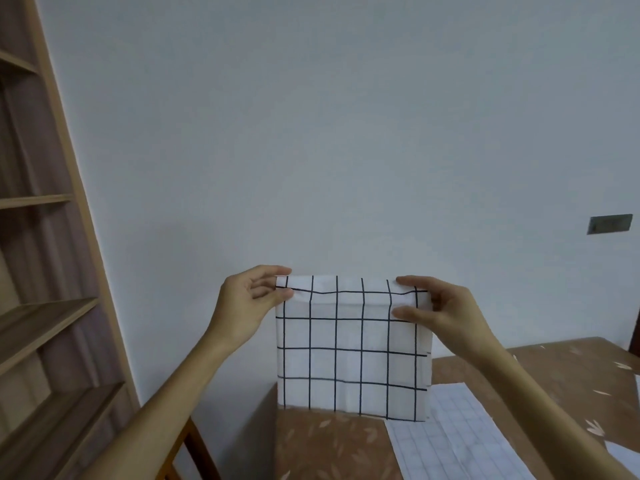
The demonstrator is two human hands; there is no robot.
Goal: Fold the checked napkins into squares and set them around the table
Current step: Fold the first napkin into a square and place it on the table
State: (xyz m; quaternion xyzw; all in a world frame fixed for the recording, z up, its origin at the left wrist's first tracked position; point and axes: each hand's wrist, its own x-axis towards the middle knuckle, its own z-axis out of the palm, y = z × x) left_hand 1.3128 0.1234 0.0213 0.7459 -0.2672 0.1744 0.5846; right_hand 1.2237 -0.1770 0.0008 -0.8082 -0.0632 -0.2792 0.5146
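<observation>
A checked napkin, white with dark lines and folded to a near-square, is held upright in the air at 6 o'clock of the view. Its lower part hangs in front of a corner of the tabletop, which is brown with a pale leaf pattern. The napkin's 10 o'clock corner is pinched by the left hand. The 2 o'clock corner is pinched by the right hand, thumb and fingers closed on the cloth. A second napkin is laid flat on the tabletop at 5 o'clock, partly hidden by the held one. A wooden shelf unit is noted at 9 o'clock and a dark wall plate at 3 o'clock.
</observation>
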